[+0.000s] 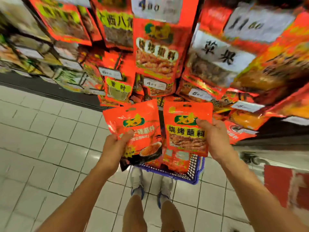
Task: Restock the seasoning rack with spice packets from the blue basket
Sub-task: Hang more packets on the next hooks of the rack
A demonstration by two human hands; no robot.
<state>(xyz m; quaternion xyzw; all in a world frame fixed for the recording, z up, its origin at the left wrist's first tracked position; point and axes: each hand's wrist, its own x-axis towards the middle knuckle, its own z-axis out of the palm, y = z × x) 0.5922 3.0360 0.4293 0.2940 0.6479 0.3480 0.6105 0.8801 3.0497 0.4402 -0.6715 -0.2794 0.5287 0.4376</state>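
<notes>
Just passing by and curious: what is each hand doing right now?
Left hand: grips a red spice packet with a bowl picture.
Right hand: grips a red barbecue seasoning packet, above the blue basket.

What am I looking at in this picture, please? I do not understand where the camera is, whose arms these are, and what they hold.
There is no machine here. A person wears one wide camera on the head, so you look down along their own two arms. The left hand holds a red spice packet with a bowl pictured on it. The right hand holds another red packet showing grilled food. Below them, on the white tiled floor, stands the blue basket with more packets inside, by the person's shoes. In front hangs the seasoning rack, full of similar red packets with white price tags.
</notes>
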